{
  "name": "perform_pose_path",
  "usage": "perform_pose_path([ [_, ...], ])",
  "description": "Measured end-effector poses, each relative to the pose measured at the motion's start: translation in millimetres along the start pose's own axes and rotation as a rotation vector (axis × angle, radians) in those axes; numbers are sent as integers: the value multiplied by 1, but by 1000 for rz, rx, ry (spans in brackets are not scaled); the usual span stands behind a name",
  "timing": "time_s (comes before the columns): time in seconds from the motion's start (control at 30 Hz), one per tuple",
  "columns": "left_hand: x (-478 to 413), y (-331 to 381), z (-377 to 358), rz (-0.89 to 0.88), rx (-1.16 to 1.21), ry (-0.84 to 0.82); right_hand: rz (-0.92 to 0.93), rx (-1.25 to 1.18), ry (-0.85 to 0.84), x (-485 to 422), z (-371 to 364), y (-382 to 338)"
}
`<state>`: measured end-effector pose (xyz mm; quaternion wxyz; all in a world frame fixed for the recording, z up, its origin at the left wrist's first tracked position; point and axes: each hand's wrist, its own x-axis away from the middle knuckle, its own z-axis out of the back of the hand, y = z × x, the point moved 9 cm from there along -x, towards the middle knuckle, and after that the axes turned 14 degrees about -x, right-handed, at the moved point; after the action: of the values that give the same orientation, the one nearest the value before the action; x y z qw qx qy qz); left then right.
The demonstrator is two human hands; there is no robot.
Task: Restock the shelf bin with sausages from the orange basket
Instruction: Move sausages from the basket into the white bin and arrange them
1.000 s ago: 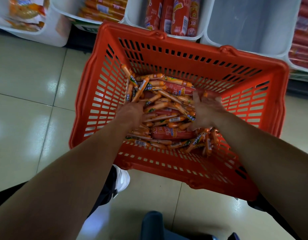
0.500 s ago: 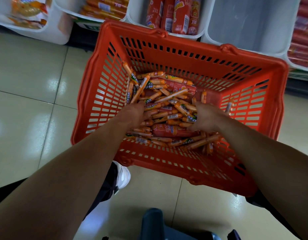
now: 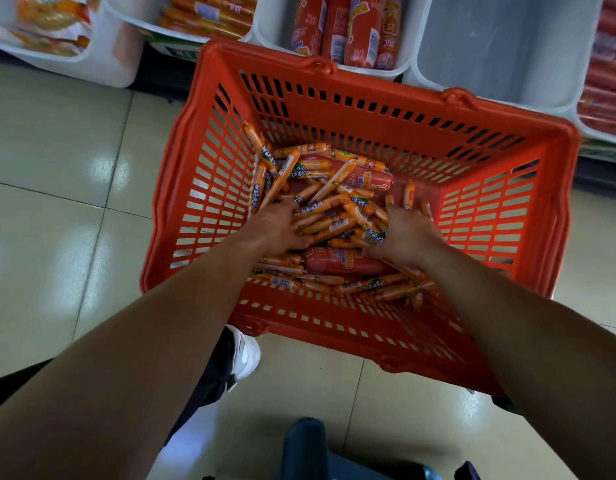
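An orange basket (image 3: 369, 109) stands on the tiled floor, holding a heap of thin orange sausages (image 3: 334, 216) and two thick red sausages (image 3: 341, 261). Both my hands are down in the heap. My left hand (image 3: 275, 226) lies at its left side with fingers dug under the sausages. My right hand (image 3: 403, 233) is at the right side, fingers curled into the pile. Between them they gather a bunch of thin sausages. Beyond the basket's far right corner is an empty white shelf bin (image 3: 500, 46).
White shelf bins line the back: one with red sausages (image 3: 341, 26), one with orange packs (image 3: 206, 15), a bag-filled bin (image 3: 53, 26) at left, and red sausages (image 3: 608, 64) at far right. My white shoe (image 3: 246, 355) is by the basket's near left corner.
Both hands have pushed deeper into the heap and drawn closer together, bunching thin sausages between them. The basket stays in place.
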<state>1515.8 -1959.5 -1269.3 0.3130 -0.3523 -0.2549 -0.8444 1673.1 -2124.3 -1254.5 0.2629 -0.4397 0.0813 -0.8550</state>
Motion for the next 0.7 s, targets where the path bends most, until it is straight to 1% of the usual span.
perform_pose_path([
  [0.17,-1,2,-8,18,-13,-74,-28,71,87,10,9,4],
  [0.3,-1,9,-14,-20,-37,-78,23,52,52,7,5,2],
  [0.43,0,14,-15,-47,68,-84,83,104,13,-5,0,-7],
  [0.53,1,12,-14,-45,117,-79,64,140,-7,-15,-1,-11],
  [0.63,3,9,-12,-40,169,-80,38,96,-26,-20,0,-12],
  [0.7,4,4,-11,-23,275,-93,47,79,-36,-20,-1,-11],
])
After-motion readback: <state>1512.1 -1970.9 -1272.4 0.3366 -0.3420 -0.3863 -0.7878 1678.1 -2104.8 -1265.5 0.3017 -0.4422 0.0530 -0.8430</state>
